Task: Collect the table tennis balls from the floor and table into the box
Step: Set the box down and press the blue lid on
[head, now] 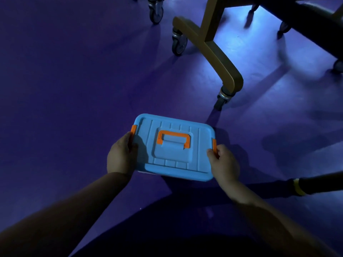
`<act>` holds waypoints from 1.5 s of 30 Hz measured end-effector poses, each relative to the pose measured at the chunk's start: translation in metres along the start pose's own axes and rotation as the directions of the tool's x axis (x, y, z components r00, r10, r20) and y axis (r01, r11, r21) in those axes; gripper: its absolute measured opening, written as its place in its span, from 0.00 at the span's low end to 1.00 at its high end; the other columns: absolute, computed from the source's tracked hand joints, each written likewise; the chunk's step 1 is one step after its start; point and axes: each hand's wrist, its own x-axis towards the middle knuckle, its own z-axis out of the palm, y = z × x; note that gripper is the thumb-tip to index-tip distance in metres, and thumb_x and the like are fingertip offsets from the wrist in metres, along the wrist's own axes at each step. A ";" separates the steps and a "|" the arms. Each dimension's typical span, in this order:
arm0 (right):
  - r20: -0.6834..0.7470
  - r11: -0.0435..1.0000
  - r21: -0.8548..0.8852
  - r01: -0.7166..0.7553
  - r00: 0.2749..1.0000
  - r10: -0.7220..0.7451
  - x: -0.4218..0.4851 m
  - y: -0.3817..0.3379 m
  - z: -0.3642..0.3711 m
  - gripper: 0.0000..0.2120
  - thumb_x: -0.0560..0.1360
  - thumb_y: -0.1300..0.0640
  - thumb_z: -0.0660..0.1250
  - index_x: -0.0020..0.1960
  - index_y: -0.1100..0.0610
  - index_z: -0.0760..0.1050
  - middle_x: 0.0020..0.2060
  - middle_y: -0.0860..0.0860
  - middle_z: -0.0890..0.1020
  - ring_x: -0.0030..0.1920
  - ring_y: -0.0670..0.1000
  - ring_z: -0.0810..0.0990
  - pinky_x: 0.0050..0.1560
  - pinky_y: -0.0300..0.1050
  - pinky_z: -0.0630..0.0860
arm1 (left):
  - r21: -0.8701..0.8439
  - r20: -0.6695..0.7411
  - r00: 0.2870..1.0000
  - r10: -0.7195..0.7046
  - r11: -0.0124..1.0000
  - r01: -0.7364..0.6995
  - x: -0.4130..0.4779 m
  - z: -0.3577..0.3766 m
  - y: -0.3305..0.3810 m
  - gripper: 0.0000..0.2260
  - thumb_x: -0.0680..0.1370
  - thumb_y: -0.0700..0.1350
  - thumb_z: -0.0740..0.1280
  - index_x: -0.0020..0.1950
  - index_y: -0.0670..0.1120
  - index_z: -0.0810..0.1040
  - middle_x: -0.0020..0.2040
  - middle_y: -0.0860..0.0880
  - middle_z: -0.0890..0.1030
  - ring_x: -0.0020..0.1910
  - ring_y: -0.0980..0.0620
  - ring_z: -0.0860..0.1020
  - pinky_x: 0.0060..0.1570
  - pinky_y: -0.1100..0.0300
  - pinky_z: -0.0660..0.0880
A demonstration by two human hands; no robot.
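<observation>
Purple floor all around, dim, with pale blue patches of light and long shadows. Nearest, two bare forearms reaching forward from the bottom edge. At their ends, left hand and right hand on the short sides of a blue plastic box, lid closed on it. Left hand wrapped round the left side, thumb up on the lid, fingers curled under and out of sight, touching the left orange latch. Right hand likewise curled on the right edge, thumb and forefinger pinching at the right orange latch. Orange carry handle lying flat in a recess at the middle of the lid. Box low over the floor in front of the person, between the hands, shadow spilling to its right; resting or lifted, cannot tell. Contents hidden by the lid. Off to the right, level with the wrists, a dark bar with a yellow band. Beyond the box, a gold-coloured table leg with a curved foot, near caster just past the box's far right corner, second caster farther back. Farther still, at the top edge, another caster of a separate frame, and dark wheeled frames at the upper right, blurred.
</observation>
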 end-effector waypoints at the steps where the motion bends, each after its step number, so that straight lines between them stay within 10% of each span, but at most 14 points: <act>1: -0.010 1.000 -0.010 0.016 1.000 -0.016 0.000 0.000 0.000 0.13 0.76 0.46 0.62 0.40 0.55 0.69 0.36 0.51 0.76 0.36 0.53 0.75 0.32 0.44 0.63 | 0.004 -0.001 1.000 0.005 1.000 -0.005 0.001 0.001 -0.001 0.17 0.79 0.41 0.63 0.68 0.43 0.73 0.58 0.44 0.80 0.54 0.44 0.78 0.46 0.57 0.69; 8: 0.020 1.000 -0.009 0.024 1.000 -0.024 -0.002 -0.004 -0.007 0.13 0.76 0.47 0.63 0.41 0.57 0.69 0.35 0.51 0.76 0.35 0.53 0.75 0.32 0.44 0.62 | 0.117 0.111 0.978 -0.178 0.979 0.165 0.003 0.000 0.003 0.13 0.81 0.48 0.58 0.61 0.42 0.72 0.52 0.41 0.80 0.45 0.44 0.76 0.43 0.53 0.70; 16: 0.059 0.885 0.430 -0.177 0.984 0.168 -0.016 0.017 -0.010 0.13 0.74 0.51 0.68 0.53 0.57 0.73 0.39 0.49 0.77 0.38 0.48 0.75 0.35 0.41 0.69 | 0.105 0.182 0.941 -0.287 0.957 0.272 0.000 0.012 0.019 0.17 0.81 0.52 0.58 0.53 0.39 0.75 0.47 0.43 0.77 0.45 0.45 0.75 0.42 0.55 0.68; 21: 0.047 0.491 0.792 -0.363 0.838 0.544 -0.016 0.018 -0.005 0.20 0.69 0.58 0.73 0.55 0.58 0.66 0.53 0.58 0.78 0.45 0.54 0.79 0.46 0.56 0.81 | -0.069 0.298 0.904 -0.307 0.938 0.341 -0.021 0.055 0.053 0.17 0.78 0.54 0.62 0.51 0.39 0.77 0.49 0.41 0.81 0.46 0.43 0.79 0.41 0.56 0.71; 25: 0.307 0.219 0.847 -0.484 0.783 0.541 -0.016 0.009 -0.012 0.21 0.72 0.60 0.70 0.63 0.61 0.69 0.57 0.57 0.78 0.55 0.57 0.79 0.26 0.43 0.79 | -0.169 0.342 0.878 -0.334 0.898 0.407 -0.033 0.088 0.079 0.19 0.77 0.53 0.64 0.56 0.38 0.74 0.52 0.41 0.80 0.50 0.42 0.79 0.45 0.54 0.74; 30: 0.277 0.391 0.770 -0.504 0.816 0.507 -0.017 0.010 -0.018 0.17 0.70 0.62 0.71 0.58 0.64 0.75 0.47 0.59 0.82 0.39 0.54 0.82 0.24 0.39 0.74 | -0.249 0.445 0.845 -0.298 0.865 0.436 -0.036 0.129 0.105 0.21 0.75 0.54 0.67 0.54 0.36 0.77 0.50 0.41 0.81 0.47 0.44 0.80 0.39 0.55 0.75; 33: 0.276 0.309 0.821 -0.480 0.807 0.522 -0.002 0.020 -0.033 0.14 0.70 0.68 0.68 0.55 0.65 0.75 0.48 0.60 0.81 0.41 0.55 0.82 0.25 0.41 0.77 | -0.328 0.548 0.805 -0.226 0.827 0.456 -0.033 0.145 0.119 0.17 0.76 0.50 0.67 0.50 0.35 0.78 0.48 0.38 0.82 0.47 0.40 0.81 0.45 0.51 0.79; 37: 0.194 0.334 0.850 -0.407 0.832 0.519 0.032 0.037 -0.062 0.07 0.71 0.70 0.66 0.47 0.62 0.76 0.39 0.56 0.81 0.35 0.53 0.80 0.22 0.41 0.76 | -0.388 0.569 0.817 -0.089 0.847 0.362 -0.030 0.157 0.141 0.15 0.76 0.46 0.68 0.49 0.34 0.72 0.35 0.44 0.73 0.32 0.51 0.71 0.28 0.63 0.66; 45: 0.130 0.461 0.813 -0.355 0.883 0.451 0.072 0.060 -0.082 0.13 0.72 0.69 0.63 0.55 0.63 0.78 0.46 0.56 0.81 0.37 0.51 0.81 0.24 0.41 0.76 | -0.480 0.530 0.821 -0.213 0.723 0.497 -0.014 0.157 0.130 0.15 0.75 0.36 0.64 0.60 0.36 0.68 0.42 0.43 0.73 0.35 0.51 0.71 0.34 0.59 0.68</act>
